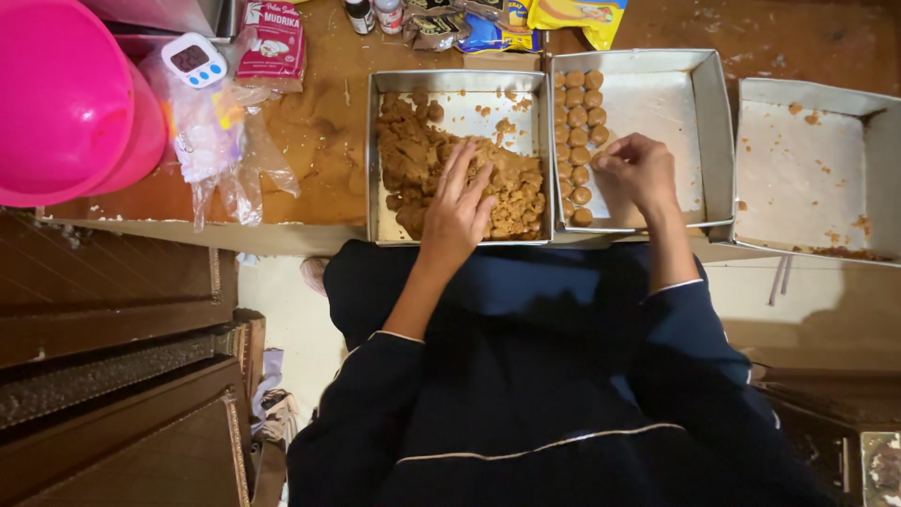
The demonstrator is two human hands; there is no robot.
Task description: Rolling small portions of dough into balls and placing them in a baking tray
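My left hand (459, 207) lies on a heap of brown dough (422, 164) in a square metal tray (457, 83), fingers spread and pressing into it. My right hand (638, 169) hovers over a second metal tray (713, 113), fingertips pinched together next to two columns of small round dough balls (578, 141) along that tray's left side. Whether a ball sits between those fingers is hidden.
A third metal tray (807, 94) with crumbs stands at the right. Two stacked pink bowls (66, 103), a white digital timer (194, 59), plastic bags (216, 141) and a red packet (272, 42) lie at left. Small bottles and snack packets (488, 23) line the far edge.
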